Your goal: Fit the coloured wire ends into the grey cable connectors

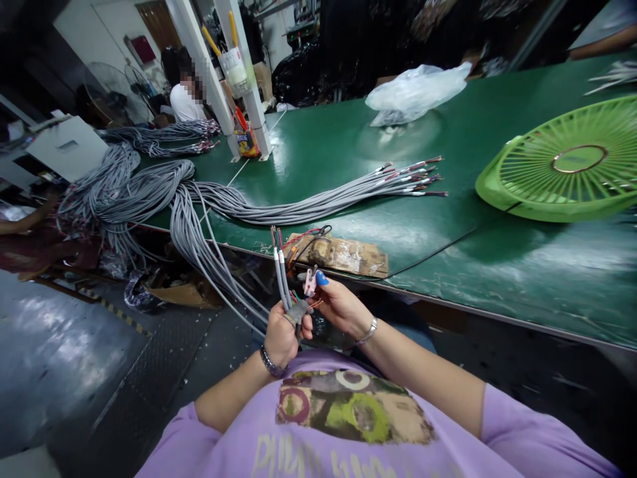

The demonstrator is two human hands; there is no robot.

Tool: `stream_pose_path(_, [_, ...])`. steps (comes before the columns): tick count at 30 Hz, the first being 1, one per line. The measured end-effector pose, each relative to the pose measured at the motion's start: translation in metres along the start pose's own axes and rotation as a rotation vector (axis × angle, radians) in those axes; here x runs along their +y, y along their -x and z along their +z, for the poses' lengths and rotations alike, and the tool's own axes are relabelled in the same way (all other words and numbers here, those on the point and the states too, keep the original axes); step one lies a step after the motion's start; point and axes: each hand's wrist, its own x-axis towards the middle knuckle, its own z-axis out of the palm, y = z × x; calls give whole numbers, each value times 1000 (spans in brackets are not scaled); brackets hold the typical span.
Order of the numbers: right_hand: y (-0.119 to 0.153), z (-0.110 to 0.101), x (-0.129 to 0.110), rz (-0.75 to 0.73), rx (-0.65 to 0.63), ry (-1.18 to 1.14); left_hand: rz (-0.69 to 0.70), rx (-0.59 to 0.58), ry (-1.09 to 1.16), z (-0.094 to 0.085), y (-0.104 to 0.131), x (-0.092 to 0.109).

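Note:
Grey cables (279, 275) with stripped ends and coloured inner wires run through my left hand (281, 335), whose fingers are closed around them. More of the same cables trail from this fist back to the heap on the left. Facing it, my right hand (343, 307) pinches a small pinkish-white tool (310, 283) with holes in it; its exact kind is unclear. Something bright blue covers the right thumb tip. Thin bare wires (315, 304) show between the two hands, close to the right fingers.
A long cable bundle (308, 211) lies across the green table (318, 143). A wooden block (343, 255) sits at its edge. To the right stands a green fan (562, 162) with a black cord; a plastic bag (418, 93) lies behind. A person (186, 103) sits far left.

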Motion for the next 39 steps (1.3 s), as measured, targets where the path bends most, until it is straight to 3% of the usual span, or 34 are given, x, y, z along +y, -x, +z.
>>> stream_pose_path(11, [4,-1,-4,91,-11,-22,-26,-9,-37,0,6,1])
stream_pose_path(16, [6,1,-11,162,-37,-14,48,16,-45,-2,15,2])
stream_pose_path(22, [6,-1,-9,21,-11,112,153,45,-65,0,16,3])
stream_pose_path(27, [4,-5,-5,-186,38,351,158,31,-67,1,10,1])
stream_pose_path(31, [1,-2,-4,-30,-44,176,149,24,-50,2,7,1])
stream_pose_path(39, [-4,5,-2,24,71,-60,121,25,-74,0,5,-2])
